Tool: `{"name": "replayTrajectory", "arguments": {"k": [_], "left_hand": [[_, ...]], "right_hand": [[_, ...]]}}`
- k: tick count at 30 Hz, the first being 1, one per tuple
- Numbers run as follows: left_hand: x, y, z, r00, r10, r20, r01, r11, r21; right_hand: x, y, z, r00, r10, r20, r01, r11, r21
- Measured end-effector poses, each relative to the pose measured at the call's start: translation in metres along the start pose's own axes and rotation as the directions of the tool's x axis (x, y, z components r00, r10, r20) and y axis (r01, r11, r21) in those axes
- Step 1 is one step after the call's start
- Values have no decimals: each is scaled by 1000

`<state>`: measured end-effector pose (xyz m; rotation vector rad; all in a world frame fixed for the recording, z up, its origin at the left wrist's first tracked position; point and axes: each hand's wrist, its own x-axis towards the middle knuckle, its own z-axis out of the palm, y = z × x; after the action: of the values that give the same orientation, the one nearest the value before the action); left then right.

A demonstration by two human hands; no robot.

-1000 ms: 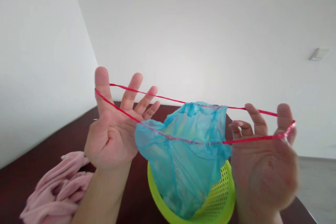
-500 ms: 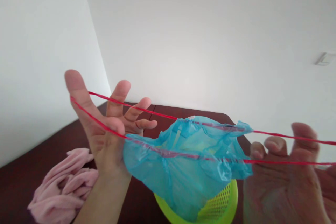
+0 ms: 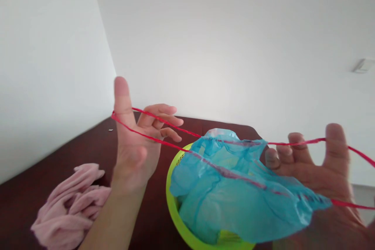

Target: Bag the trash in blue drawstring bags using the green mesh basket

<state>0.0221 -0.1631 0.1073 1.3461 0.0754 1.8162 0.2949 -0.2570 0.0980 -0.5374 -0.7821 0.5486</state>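
A thin blue drawstring trash bag [image 3: 234,199] hangs in a yellow-green perforated basket [image 3: 172,207], its mouth stretched between my hands. Red drawstrings [image 3: 165,143] run out of its hem on both sides. My left hand [image 3: 136,144], left of the basket, holds the bag by a string loop hooked round one upright finger; the other fingers are apart. At the right, my right hand [image 3: 319,175] holds the other loop, one string crossing its raised finger. Its fingers are spread, and the bag covers part of the palm. The loop's far right end is out of view.
A crumpled pink cloth [image 3: 68,211] lies on the dark red-brown table [image 3: 88,148] at the left. Behind the table rise white walls [image 3: 205,39]. A small white object [image 3: 110,129] lies near the table's far left edge, and a white switch plate [image 3: 363,65] is on the wall.
My left hand has moved right, toward the basket. The bag's near edge has shifted right and down across my right palm, uncovering more of the basket's left rim.
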Motion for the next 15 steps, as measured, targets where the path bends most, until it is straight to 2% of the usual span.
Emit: {"name": "replayTrajectory", "arguments": {"k": [2,5,7,11,13,15], "left_hand": [[2,9,3,993,-115,-17,114,993,-40],[-1,18,12,979,-203,-26,201,977,-71],[-6,22,17,969,-245,-10,243,966,-85],[-15,31,21,936,-342,83,350,930,-110],[-14,34,19,924,-351,154,371,920,-129],[-10,35,14,926,-331,181,359,920,-156]], "right_hand": [[2,1,6,997,-25,-66,26,1000,17],[-1,4,13,993,-116,-28,116,993,-27],[-5,6,16,990,-137,-22,135,989,-67],[-13,4,14,992,-129,11,130,988,-80],[-11,1,8,994,-82,66,88,991,-97],[-6,0,2,995,-35,99,46,993,-112]]}}
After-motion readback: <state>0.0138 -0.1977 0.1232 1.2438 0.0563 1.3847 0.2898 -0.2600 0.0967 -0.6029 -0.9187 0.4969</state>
